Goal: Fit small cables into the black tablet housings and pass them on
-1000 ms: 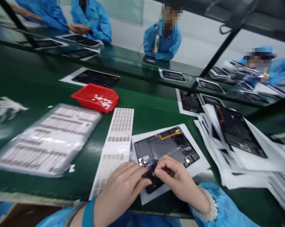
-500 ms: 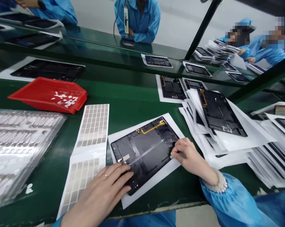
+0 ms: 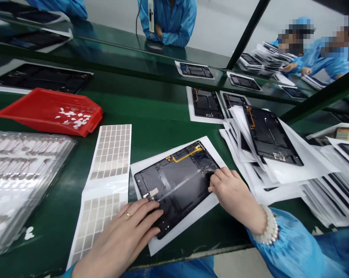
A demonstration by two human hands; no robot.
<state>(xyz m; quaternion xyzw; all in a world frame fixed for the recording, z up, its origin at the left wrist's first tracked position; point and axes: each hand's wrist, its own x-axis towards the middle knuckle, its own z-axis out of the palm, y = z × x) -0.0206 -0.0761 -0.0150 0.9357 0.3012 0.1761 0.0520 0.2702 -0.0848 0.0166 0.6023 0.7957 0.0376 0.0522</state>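
Note:
A dark tablet back shell (image 3: 177, 185) with a yellow flex cable lies on a white sheet (image 3: 191, 222) on the green belt in front of me. My left hand (image 3: 128, 235) lies flat on its near left corner, fingers stretched out, beside a small connector. At the shell's right edge my right hand (image 3: 230, 191) has its fingers curled, their tips pressing on the shell. A thin pale strip runs across the shell between the two hands.
A sticker sheet (image 3: 107, 177) lies left of the shell, a clear plastic tray (image 3: 18, 173) farther left, a red bin (image 3: 49, 112) behind. A stack of shells on white sheets (image 3: 272, 146) is at right. Other workers in blue sit across the belt.
A second ago both hands were together at the shell's near edge. My right hand has moved to the shell's right edge and my left hand now lies flat on the near left corner.

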